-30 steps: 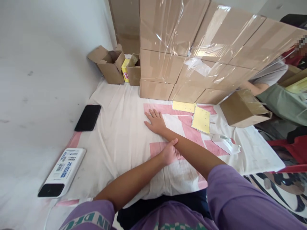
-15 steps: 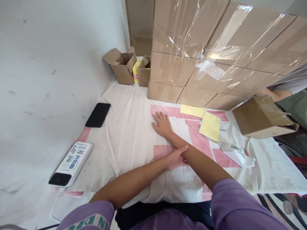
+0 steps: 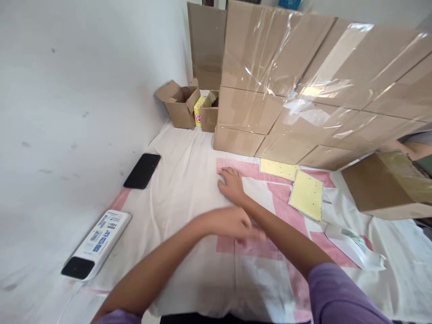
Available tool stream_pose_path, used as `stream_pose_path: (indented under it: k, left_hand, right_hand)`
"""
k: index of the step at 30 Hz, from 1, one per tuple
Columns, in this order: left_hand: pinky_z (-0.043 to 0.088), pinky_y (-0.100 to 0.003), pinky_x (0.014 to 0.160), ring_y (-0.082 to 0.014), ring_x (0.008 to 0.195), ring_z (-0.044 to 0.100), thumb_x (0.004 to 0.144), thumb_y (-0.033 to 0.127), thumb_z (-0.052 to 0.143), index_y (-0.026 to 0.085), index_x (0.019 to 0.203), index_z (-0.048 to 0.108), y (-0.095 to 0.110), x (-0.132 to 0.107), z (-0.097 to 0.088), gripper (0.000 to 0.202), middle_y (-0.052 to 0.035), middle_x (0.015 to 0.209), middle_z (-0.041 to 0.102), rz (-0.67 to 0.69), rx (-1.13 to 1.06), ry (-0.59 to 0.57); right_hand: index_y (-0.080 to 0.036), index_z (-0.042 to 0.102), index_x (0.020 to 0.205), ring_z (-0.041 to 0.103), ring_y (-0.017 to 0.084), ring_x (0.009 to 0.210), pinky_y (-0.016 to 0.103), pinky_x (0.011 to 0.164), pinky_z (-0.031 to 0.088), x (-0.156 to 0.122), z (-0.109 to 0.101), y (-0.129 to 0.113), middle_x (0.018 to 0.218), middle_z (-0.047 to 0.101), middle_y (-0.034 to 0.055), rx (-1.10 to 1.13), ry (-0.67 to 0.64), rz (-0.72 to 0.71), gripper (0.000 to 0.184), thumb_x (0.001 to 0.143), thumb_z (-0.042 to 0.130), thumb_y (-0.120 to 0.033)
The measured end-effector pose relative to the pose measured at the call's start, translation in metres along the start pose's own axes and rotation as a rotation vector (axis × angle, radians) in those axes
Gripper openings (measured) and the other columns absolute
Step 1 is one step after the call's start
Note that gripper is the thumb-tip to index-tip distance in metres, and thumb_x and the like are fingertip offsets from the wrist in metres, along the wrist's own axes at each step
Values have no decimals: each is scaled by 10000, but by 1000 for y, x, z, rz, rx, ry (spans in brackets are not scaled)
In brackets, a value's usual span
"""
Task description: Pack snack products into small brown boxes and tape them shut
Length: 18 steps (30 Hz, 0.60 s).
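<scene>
My right hand [image 3: 231, 184] rests palm down on the white and pink cloth [image 3: 189, 180], its fingers apart and slightly bent, holding nothing. Nearer to me, my left hand [image 3: 232, 225] is beside my right forearm, over a pink patch of the cloth. Motion smears its fingers, so their exact pose is unclear. To the right of my right hand lie two yellow scalloped-edge cards with small dots: one flat card [image 3: 278, 169] by the boxes and another card [image 3: 306, 194] closer to me.
Film-wrapped cartons [image 3: 256, 108] form a wall at the back. Small open boxes [image 3: 182, 112] and a yellow packet [image 3: 198, 114] stand back left. A phone [image 3: 142, 171] and a white labelled device [image 3: 97, 245] lie left. Right are a crumpled white wrapper [image 3: 354, 247], an open carton [image 3: 374, 184] and another person's arm [image 3: 401, 147].
My left hand has let go of my right forearm and lifted away, now blurred. My right hand stays on the cloth, its fingers a little more bent. The whole view has shifted slightly.
</scene>
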<state>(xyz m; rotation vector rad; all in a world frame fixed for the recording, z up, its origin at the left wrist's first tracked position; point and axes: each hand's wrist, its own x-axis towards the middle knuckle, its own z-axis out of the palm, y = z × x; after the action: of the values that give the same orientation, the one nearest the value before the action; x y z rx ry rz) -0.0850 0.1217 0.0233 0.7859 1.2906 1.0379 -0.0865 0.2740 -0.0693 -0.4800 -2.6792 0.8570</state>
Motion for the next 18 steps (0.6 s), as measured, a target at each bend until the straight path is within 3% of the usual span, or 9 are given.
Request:
stream_pose_path:
  k: [1,2,4,6,7,10,12,15,18]
  left_hand:
    - [563,-397,958,-299,939,737,780,511,822,175,783,766,14,-6,-34,340,-78,813,769,36,81,102]
    - [561,-382,960,-280,959,733,816,490,785,196,798,765,25,-8,-70,295,-57,862,775,138,238,337]
    - [538,-380,1034,-268,1083,723,814,366,792,208,1011,754,39,1,-145,256,-62,1071,781,296,365,862]
    - [513,-378,1100,-279,1237,682,754,277,853,182,1262,660,44,25,-214,551,-119,1300,717,297,329,1341]
    - [468,-403,1166,-301,1366,606,780,263,835,142,1390,564,43,41,-244,678,-182,1441,628,277,303,1464]
    - [266,-457,1315,-355,1601,307,779,255,845,13,1573,293,40,95,-314,997,-322,1647,341,269,257,1649]
    - [163,-494,1347,-392,1646,148,687,269,926,-10,1617,188,37,128,-346,1219,-357,1700,182,273,240,1695]
    - [104,-571,1346,-406,1653,71,588,328,992,58,1662,115,30,159,-385,1412,-311,1741,83,376,252,1721]
    - [106,-581,1328,-369,1646,118,597,431,964,88,1673,71,23,171,-416,1440,-220,1753,110,560,303,1690]
  right_hand:
    - [-119,719,1286,503,333,1465,539,1263,334,19,4,-5,1483,641,172,39,2,-34,403,912,590,-195]
    - [-131,713,1298,519,299,1455,490,1268,348,43,10,-12,1479,647,158,81,3,-73,410,910,593,-190]
    - [-175,670,1370,495,231,1485,411,1291,335,102,27,-33,1533,612,109,169,22,-143,461,920,573,-189]
    - [-175,581,1470,408,199,1554,404,1325,277,168,47,-56,1619,523,101,248,89,-158,536,939,507,-178]
    - [-165,519,1521,356,198,1587,424,1335,254,200,57,-67,1658,469,110,290,139,-136,579,944,479,-180]
    - [-118,296,1631,174,258,1659,568,1336,179,278,79,-80,1738,291,177,415,348,25,708,942,432,-213]
    - [-84,164,1653,92,312,1670,676,1308,112,308,88,-67,1742,216,245,462,485,147,755,953,391,-251]
    - [-73,135,1639,60,318,1670,680,1310,77,328,96,-28,1725,174,278,453,632,260,730,965,323,-279]
    - [-156,267,1601,229,270,1631,578,1317,224,335,104,1,1652,303,212,458,756,131,648,967,302,-283]
